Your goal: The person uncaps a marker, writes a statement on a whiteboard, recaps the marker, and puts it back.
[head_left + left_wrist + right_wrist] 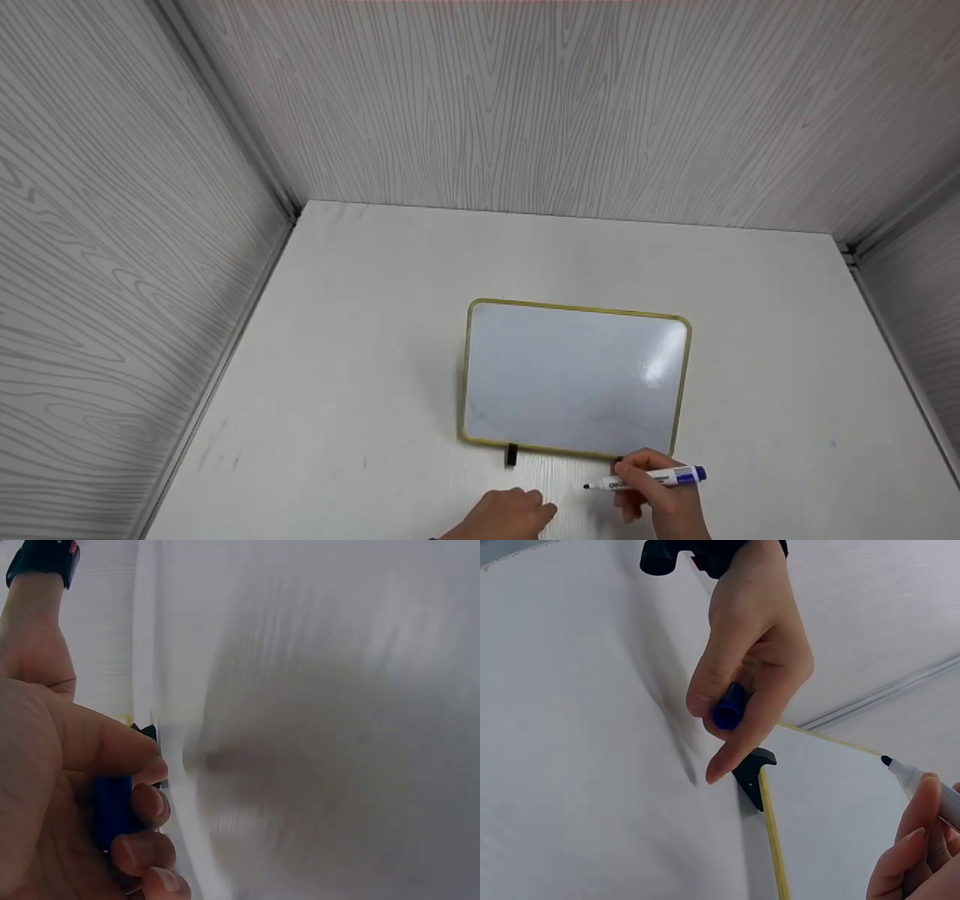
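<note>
My right hand (664, 495) grips a white whiteboard marker (600, 484) with a blue end, its dark tip bare and pointing left. Curled fingers of my left hand (510, 514) hold a blue marker cap (730, 706), whose open end shows in the right wrist view; the head view hides it. In the left wrist view the cap (115, 811) is partly behind the fingers. Just beyond both hands is a blank whiteboard (574, 375) with a yellow frame. The right fingertips overlap its lower right edge in the head view.
A black foot (511, 454) juts from the board's lower edge, and another sits partly behind my right hand. The white tabletop (360, 322) is bounded by wood-grain panels at the back (525, 112), left (97, 300) and right.
</note>
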The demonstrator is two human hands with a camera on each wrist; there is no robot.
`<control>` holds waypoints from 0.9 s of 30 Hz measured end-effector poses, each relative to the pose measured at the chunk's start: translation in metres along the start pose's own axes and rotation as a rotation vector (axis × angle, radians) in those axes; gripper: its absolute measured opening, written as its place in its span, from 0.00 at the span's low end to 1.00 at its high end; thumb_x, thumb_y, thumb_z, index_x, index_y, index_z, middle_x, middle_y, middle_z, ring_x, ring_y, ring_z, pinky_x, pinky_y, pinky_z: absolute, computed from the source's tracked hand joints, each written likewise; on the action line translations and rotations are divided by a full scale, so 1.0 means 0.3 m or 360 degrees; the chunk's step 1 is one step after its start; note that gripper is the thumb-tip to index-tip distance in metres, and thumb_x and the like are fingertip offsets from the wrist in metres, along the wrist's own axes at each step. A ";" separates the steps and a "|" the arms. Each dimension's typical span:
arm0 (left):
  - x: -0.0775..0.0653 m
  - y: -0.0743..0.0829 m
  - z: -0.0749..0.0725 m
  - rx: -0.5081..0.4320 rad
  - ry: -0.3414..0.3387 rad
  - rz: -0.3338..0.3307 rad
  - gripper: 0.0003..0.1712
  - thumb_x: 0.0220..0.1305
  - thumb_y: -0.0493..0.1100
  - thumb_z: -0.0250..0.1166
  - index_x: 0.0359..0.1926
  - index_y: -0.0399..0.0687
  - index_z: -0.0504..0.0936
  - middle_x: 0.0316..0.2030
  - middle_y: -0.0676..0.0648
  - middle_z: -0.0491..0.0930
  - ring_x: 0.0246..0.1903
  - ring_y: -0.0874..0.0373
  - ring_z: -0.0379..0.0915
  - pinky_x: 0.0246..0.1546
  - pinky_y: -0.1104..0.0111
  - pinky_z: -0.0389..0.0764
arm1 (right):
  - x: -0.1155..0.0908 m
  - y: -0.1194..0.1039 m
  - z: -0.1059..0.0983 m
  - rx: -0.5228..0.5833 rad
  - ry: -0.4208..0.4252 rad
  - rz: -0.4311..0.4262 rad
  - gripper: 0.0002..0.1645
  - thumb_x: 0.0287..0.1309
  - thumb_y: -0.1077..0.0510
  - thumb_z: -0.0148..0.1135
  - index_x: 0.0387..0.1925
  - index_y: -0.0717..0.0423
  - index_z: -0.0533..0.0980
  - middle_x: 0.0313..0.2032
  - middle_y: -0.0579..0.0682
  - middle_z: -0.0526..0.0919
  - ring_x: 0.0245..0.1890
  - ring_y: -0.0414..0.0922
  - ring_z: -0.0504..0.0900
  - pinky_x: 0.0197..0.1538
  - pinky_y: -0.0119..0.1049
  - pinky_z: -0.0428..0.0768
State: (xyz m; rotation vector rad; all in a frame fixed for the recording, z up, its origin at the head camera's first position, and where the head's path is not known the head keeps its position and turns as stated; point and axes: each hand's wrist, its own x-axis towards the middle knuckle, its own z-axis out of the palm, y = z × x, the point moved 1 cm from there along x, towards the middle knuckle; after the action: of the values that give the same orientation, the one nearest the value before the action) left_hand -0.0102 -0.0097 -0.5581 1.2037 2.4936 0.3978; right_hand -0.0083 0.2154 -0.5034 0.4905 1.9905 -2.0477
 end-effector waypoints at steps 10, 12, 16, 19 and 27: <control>-0.005 -0.004 0.002 0.0035 -0.0021 0.0035 0.25 0.66 0.66 0.50 0.38 0.55 0.84 0.24 0.58 0.68 0.19 0.69 0.56 0.15 0.77 0.61 | 0.008 0.004 0.009 -0.0010 -0.0036 -0.0092 0.15 0.55 0.60 0.64 0.29 0.73 0.74 0.16 0.58 0.78 0.11 0.44 0.73 0.17 0.34 0.73; -0.006 -0.007 0.005 0.0011 -0.0016 0.0041 0.26 0.66 0.66 0.49 0.39 0.55 0.84 0.24 0.57 0.67 0.18 0.68 0.55 0.15 0.76 0.60 | 0.007 0.000 0.011 -0.0012 -0.0044 -0.0096 0.14 0.55 0.60 0.64 0.29 0.71 0.74 0.16 0.58 0.78 0.12 0.44 0.73 0.17 0.35 0.73; -0.006 -0.009 0.004 0.0015 -0.0017 0.0045 0.24 0.66 0.65 0.50 0.41 0.57 0.84 0.25 0.57 0.67 0.19 0.68 0.55 0.15 0.77 0.60 | 0.009 -0.007 0.015 -0.0012 -0.0060 -0.0103 0.13 0.56 0.60 0.64 0.29 0.70 0.74 0.16 0.57 0.78 0.12 0.44 0.74 0.18 0.35 0.73; -0.005 -0.007 0.001 0.0016 -0.0012 0.0039 0.23 0.66 0.64 0.51 0.42 0.57 0.83 0.25 0.57 0.68 0.20 0.68 0.56 0.16 0.77 0.60 | 0.014 -0.011 0.015 -0.0031 -0.0049 -0.0089 0.14 0.56 0.60 0.64 0.30 0.71 0.74 0.17 0.58 0.78 0.13 0.45 0.74 0.19 0.35 0.74; -0.015 -0.001 -0.025 0.0025 0.0260 0.0073 0.08 0.67 0.48 0.58 0.39 0.55 0.82 0.25 0.57 0.66 0.21 0.68 0.53 0.15 0.79 0.57 | 0.018 -0.013 0.021 -0.0057 -0.0006 -0.0088 0.14 0.57 0.63 0.62 0.33 0.75 0.72 0.18 0.59 0.76 0.14 0.45 0.73 0.19 0.38 0.74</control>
State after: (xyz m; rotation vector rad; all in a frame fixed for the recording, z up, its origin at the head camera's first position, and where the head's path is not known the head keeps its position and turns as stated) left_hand -0.0108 -0.0142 -0.5506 1.2842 2.6140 0.5079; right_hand -0.0153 0.2096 -0.5020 0.4285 2.0566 -2.0397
